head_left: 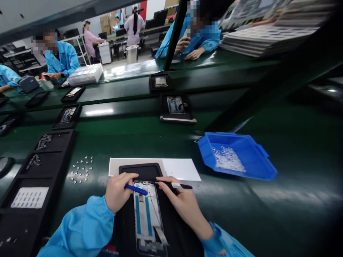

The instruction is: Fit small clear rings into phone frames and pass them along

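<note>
A phone housing [143, 217] with two blue strips and a loose flex cable lies in a black tray [124, 221] in front of me. My left hand [118, 191] is at the housing's upper left edge, closed around a blue plastic stick [138, 189] whose tip points across the top of the housing. My right hand [184, 203] pinches black tweezers [184, 186] with a white patch. The tweezers' tips reach the housing's upper right corner; whether they grip anything is too small to tell. A white sheet [183, 169] lies partly under the tray.
At right is a blue bin [257, 160] of small clear parts. Small metal pieces [80, 171] lie scattered at left, beside a long black compartment tray [60, 167]. Beyond, trays with phone housings [175, 105] sit on the line. Co-workers in blue [63, 59] sit opposite.
</note>
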Tool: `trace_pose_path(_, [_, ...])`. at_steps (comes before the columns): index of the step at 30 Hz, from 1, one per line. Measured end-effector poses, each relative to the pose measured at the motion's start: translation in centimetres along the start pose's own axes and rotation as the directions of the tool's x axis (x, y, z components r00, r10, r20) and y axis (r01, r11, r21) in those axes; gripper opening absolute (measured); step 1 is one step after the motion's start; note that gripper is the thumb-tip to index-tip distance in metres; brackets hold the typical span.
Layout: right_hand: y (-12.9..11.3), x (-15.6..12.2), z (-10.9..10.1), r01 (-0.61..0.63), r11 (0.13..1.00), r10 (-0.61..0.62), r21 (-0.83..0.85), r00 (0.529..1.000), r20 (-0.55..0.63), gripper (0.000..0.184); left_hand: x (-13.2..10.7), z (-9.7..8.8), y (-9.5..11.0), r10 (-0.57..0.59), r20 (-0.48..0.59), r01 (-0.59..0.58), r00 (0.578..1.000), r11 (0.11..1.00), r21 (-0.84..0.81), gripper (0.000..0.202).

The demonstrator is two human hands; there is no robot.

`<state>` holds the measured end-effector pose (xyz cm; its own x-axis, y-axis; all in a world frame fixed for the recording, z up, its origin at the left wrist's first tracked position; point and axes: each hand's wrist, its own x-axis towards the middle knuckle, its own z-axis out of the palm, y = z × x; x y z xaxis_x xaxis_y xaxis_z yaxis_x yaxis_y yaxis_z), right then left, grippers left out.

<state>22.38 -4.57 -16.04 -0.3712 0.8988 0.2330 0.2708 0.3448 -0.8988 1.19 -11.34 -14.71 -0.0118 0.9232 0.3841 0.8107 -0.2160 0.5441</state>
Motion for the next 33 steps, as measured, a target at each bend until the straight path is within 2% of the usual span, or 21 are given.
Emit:
trace_pose_path(9, [0.0, -0.1, 0.4, 0.105, 0.991, -0.104, -0.077, 0.994, 0.017, 0.020, 0.2, 0.1, 0.0, -0.076, -0.013, 0.073, 0.997, 0.988, -0.133, 0.028])
trace_pose_path(18, [-0.6, 0.0, 0.2, 0.122, 0.987, -0.117, -0.104, 0.992, 0.055, 0.027, 0.3, 0.1, 0.0, -0.074, -0.015, 0.072, 0.997, 0.991, -0.116, 0.028])
trace_pose_path(27, [-0.5, -0.5, 0.7, 0.187, 0.976, -0.182, -0.115, 0.982, 0.046, 0.017, 0.5, 0.1, 0.3, -0.083, -0.012, 0.081, 0.997, 0.991, -0.106, 0.029])
trace_pose_path(29, [-0.3, -0.5, 0.6, 0.147, 0.986, -0.146, -0.075, 0.989, 0.010, 0.017, 0.5, -0.1, 0.4, -0.107, -0.019, 0.104, 0.994, 0.989, -0.101, 0.029])
trace_pose_path(33, [0.3, -0.3, 0.4, 0.093, 0.995, -0.086, 0.037, 0.982, -0.167, 0.017, -0.4, -1.5, 0.3, -0.192, -0.010, 0.191, 0.981, 0.981, -0.032, 0.026])
